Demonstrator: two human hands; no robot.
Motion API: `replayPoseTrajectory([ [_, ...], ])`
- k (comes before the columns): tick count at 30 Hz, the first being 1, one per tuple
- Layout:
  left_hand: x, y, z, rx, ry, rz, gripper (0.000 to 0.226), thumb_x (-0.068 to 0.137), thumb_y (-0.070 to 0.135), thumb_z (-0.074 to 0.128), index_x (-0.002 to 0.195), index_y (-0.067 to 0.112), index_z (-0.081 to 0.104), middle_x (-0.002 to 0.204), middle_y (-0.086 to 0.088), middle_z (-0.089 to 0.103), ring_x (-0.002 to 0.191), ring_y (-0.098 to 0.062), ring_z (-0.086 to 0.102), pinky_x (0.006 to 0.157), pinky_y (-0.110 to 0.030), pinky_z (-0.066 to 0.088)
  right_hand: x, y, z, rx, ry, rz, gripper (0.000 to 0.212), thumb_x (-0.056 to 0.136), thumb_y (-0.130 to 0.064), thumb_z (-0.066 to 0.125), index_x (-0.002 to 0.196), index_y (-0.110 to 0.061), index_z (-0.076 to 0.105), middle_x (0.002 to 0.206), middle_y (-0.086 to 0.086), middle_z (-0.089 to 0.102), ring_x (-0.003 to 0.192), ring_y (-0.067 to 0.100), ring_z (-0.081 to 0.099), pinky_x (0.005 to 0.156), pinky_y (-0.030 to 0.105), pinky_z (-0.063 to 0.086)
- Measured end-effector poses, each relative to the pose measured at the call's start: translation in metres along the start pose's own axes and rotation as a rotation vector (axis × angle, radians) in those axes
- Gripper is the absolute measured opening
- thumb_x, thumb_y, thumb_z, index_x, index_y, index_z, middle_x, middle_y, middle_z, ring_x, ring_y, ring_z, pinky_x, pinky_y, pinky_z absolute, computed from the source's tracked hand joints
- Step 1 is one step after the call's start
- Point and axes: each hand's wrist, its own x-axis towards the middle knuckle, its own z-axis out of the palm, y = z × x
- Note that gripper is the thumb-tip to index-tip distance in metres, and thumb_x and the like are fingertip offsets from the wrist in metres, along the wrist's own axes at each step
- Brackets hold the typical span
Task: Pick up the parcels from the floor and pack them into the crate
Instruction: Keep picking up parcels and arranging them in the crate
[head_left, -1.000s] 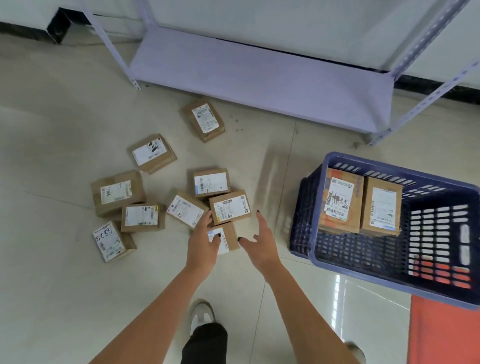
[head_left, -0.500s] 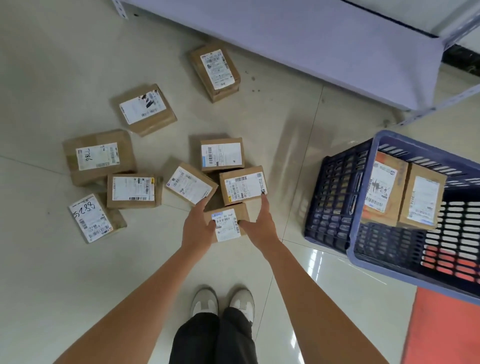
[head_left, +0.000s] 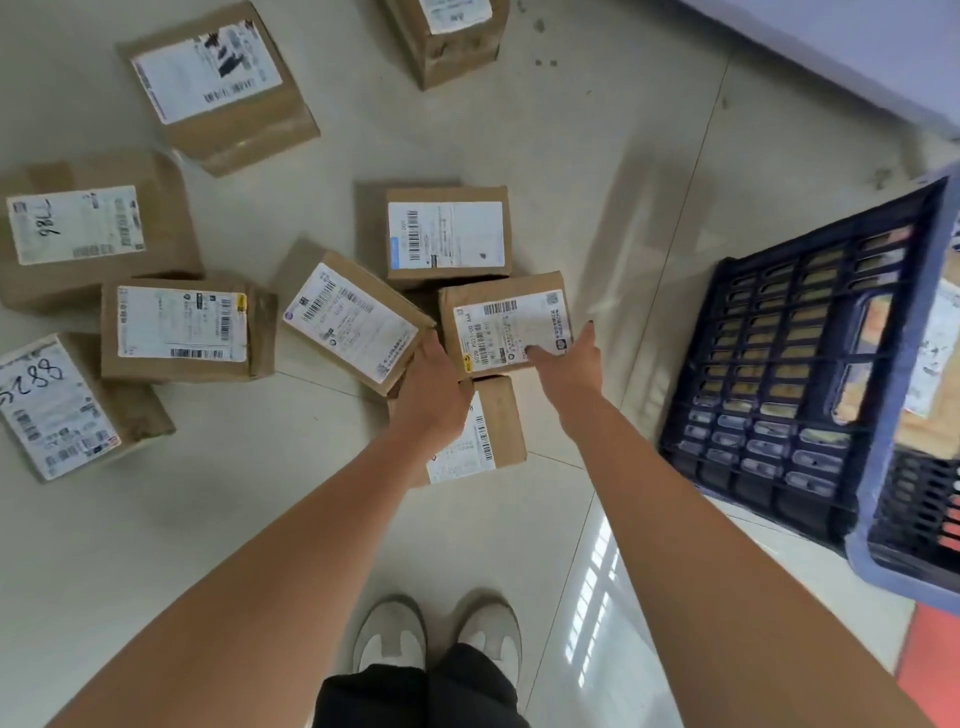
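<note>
Several brown cardboard parcels with white labels lie on the tiled floor. My right hand (head_left: 569, 364) grips the middle parcel (head_left: 498, 312), thumb on its label and fingers along its right edge. My left hand (head_left: 431, 395) is at the same parcel's left edge, its fingertips dipping out of sight between it and a tilted parcel (head_left: 348, 317). A small parcel (head_left: 493, 431) lies partly under my left wrist. The blue crate (head_left: 779, 389) stands to the right, with parcels (head_left: 935, 343) visible inside it.
More parcels lie to the left (head_left: 179, 327), far left (head_left: 78, 228), lower left (head_left: 47, 405) and behind (head_left: 447, 234). My shoes (head_left: 436, 634) are just below the pile. A grey shelf base (head_left: 857, 47) is at the top right, a red mat (head_left: 935, 670) at the bottom right.
Both hands moved forward from the sides of the small near parcel to the parcel behind it. The camera dropped closer to the floor.
</note>
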Motion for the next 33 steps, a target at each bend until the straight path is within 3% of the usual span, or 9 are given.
replayPoseTrajectory([
  [6, 0.013, 0.008, 0.014, -0.127, -0.020, -0.034, 0.080, 0.088, 0.009, 0.056, 0.146, 0.009, 0.001, 0.140, -0.010, 0.045, 0.122, -0.029, 0.052, 0.096, -0.041, 0.048, 0.017, 0.007, 0.008, 0.026, -0.011, -0.016, 0.063, 0.086, -0.025, 0.061, 0.140, -0.009, 0.032, 0.133, 0.009, 0.049, 0.117, 0.029, 0.053, 0.095, 0.040, 0.048],
  [13, -0.010, 0.032, -0.009, -0.211, 0.051, -0.011, 0.071, 0.084, 0.002, 0.058, 0.140, 0.006, 0.015, 0.138, -0.012, 0.045, 0.125, -0.024, 0.049, 0.099, -0.039, 0.047, -0.016, -0.001, -0.020, 0.104, -0.028, -0.028, 0.050, 0.087, -0.022, 0.061, 0.130, -0.009, 0.038, 0.125, 0.009, 0.054, 0.106, 0.025, 0.056, 0.080, 0.031, 0.047],
  [17, -0.040, 0.067, -0.041, -0.189, 0.078, 0.012, 0.079, 0.085, 0.007, 0.060, 0.145, 0.008, 0.008, 0.139, -0.011, 0.043, 0.127, -0.023, 0.046, 0.098, -0.036, 0.043, -0.054, -0.018, -0.059, 0.168, -0.048, 0.015, 0.037, 0.089, -0.026, 0.060, 0.113, -0.003, 0.044, 0.099, 0.006, 0.057, 0.073, 0.015, 0.050, 0.052, 0.021, 0.035],
  [19, -0.057, 0.089, -0.061, -0.179, 0.104, 0.043, 0.077, 0.084, 0.008, 0.062, 0.144, 0.009, 0.013, 0.138, -0.010, 0.041, 0.126, -0.023, 0.045, 0.095, -0.032, 0.043, -0.076, -0.028, -0.080, 0.200, -0.055, 0.050, 0.032, 0.089, -0.030, 0.061, 0.103, -0.007, 0.044, 0.088, 0.001, 0.054, 0.062, 0.010, 0.045, 0.048, 0.020, 0.032],
  [21, -0.075, 0.111, -0.081, -0.179, 0.120, 0.078, 0.078, 0.083, 0.009, 0.064, 0.144, 0.009, 0.016, 0.139, -0.011, 0.038, 0.127, -0.024, 0.041, 0.100, -0.033, 0.041, -0.102, -0.039, -0.103, 0.249, -0.055, 0.068, 0.034, 0.088, -0.031, 0.062, 0.110, -0.012, 0.044, 0.093, -0.001, 0.057, 0.072, 0.012, 0.052, 0.058, 0.020, 0.040],
  [24, -0.105, 0.147, -0.111, -0.200, 0.121, 0.129, 0.077, 0.080, 0.009, 0.068, 0.142, 0.012, 0.023, 0.140, -0.010, 0.037, 0.128, -0.025, 0.040, 0.105, -0.044, 0.040, -0.142, -0.049, -0.136, 0.348, -0.056, 0.023, 0.067, 0.087, -0.025, 0.064, 0.143, -0.018, 0.027, 0.121, 0.000, 0.057, 0.091, 0.013, 0.058, 0.077, 0.028, 0.051],
  [27, -0.134, 0.182, -0.137, -0.251, 0.125, 0.198, 0.071, 0.077, 0.007, 0.070, 0.137, 0.016, 0.034, 0.136, -0.005, 0.041, 0.127, -0.022, 0.040, 0.105, -0.040, 0.039, -0.178, -0.058, -0.169, 0.503, -0.108, 0.004, 0.085, 0.086, -0.020, 0.066, 0.148, -0.034, 0.009, 0.128, -0.001, 0.049, 0.089, 0.012, 0.062, 0.072, 0.031, 0.058],
  [30, -0.154, 0.219, -0.164, -0.290, 0.130, 0.314, 0.064, 0.074, 0.005, 0.071, 0.131, 0.017, 0.045, 0.127, -0.004, 0.047, 0.119, -0.018, 0.045, 0.100, -0.032, 0.040, -0.207, -0.066, -0.196, 0.588, -0.170, 0.014, 0.077, 0.087, -0.022, 0.066, 0.144, -0.040, 0.017, 0.128, 0.002, 0.051, 0.101, 0.024, 0.062, 0.071, 0.039, 0.059],
  [33, -0.168, 0.249, -0.181, -0.304, 0.148, 0.422, 0.063, 0.069, 0.000, 0.072, 0.126, 0.018, 0.052, 0.123, -0.004, 0.047, 0.115, -0.017, 0.047, 0.095, -0.016, 0.038, -0.231, -0.074, -0.216, 0.713, -0.177, 0.001, 0.051, 0.088, -0.019, 0.064, 0.128, -0.029, 0.034, 0.119, 0.008, 0.057, 0.104, 0.028, 0.062, 0.061, 0.030, 0.057],
])
